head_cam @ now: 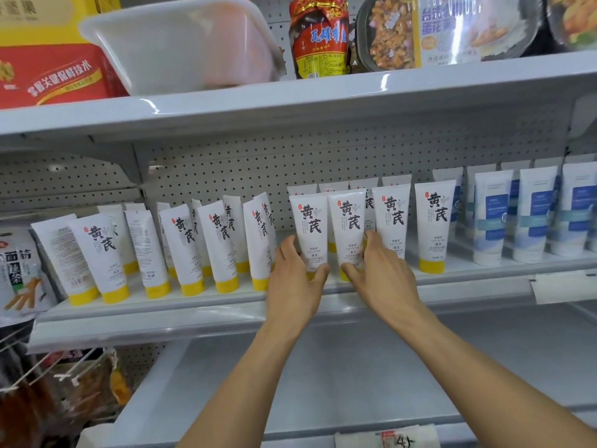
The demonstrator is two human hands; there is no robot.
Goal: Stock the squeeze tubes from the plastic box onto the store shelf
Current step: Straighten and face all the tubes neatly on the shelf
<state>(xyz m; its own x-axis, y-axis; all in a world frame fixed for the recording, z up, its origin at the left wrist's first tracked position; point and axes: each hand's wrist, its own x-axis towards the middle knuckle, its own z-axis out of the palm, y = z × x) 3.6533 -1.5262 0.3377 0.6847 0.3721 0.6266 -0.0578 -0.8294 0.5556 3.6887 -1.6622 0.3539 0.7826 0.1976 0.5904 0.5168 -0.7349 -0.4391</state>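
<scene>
Several white squeeze tubes with yellow caps stand cap-down in rows on the middle shelf. My left hand grips the lower part of one front tube, thumb in front and fingers behind. My right hand holds the neighbouring tube the same way, thumb across its front near the cap. Both tubes stand upright on the shelf. The white plastic box sits on the upper shelf at the left; its inside is hidden from below.
Blue-labelled white tubes fill the shelf's right end. Snack bags lie at the left end. Tubes on the left lean sideways. Jars and food packs stand on the top shelf. The lower shelf lies beneath my arms.
</scene>
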